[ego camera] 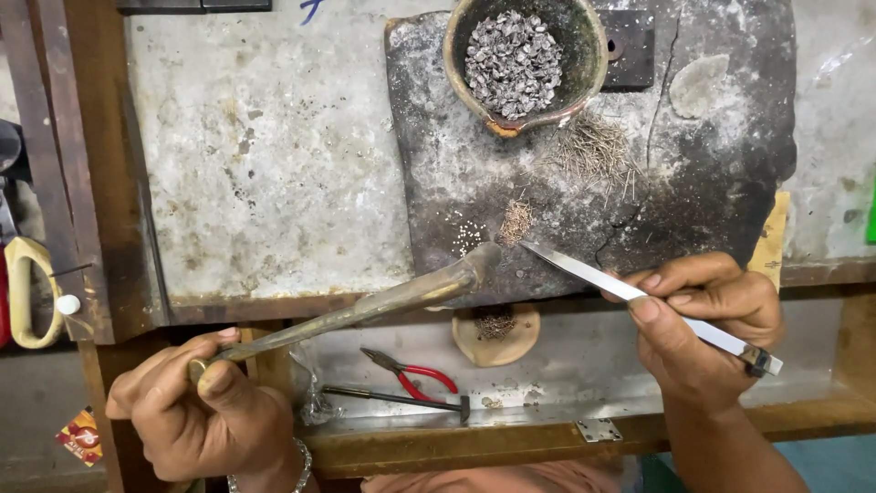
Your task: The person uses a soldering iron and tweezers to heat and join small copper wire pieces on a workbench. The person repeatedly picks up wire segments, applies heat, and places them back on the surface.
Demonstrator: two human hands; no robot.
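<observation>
— Tweezers (630, 290), long and shiny, in the right hand (707, 333). Held how?
— Pinched between thumb and curled fingers, closed tight round the flat middle. Sharp tip down on the dark slab (730, 183), just beside the mouth of the brass pipe (365, 306).
— And the left hand (205, 411)?
— Wrapped shut round the thin end of that pipe, thumb on top. Fat end up at the slab's front edge, close to some tiny pale beads (468, 237).
— Anything pinched in the tip?
— Too small to tell.
— What else up there?
— Little heap of thin wire bits (516, 221) right by the tip, a bigger heap higher up, and a clay bowl (453, 55) full of grey bits (513, 59) at the top of the slab.
— Which step, then?
— Looks like lining up: tip and pipe mouth meeting at one tiny spot on the slab, near the beads.
— Needed for the next bit?
— Very steady hands, most likely. Soft touch with the tip, to keep the beads from rolling. Pipe mouth aimed at that same spot.
— Down below?
— Red pliers (411, 372) and a small hammer (397, 398), lying in the tray, untouched.
</observation>
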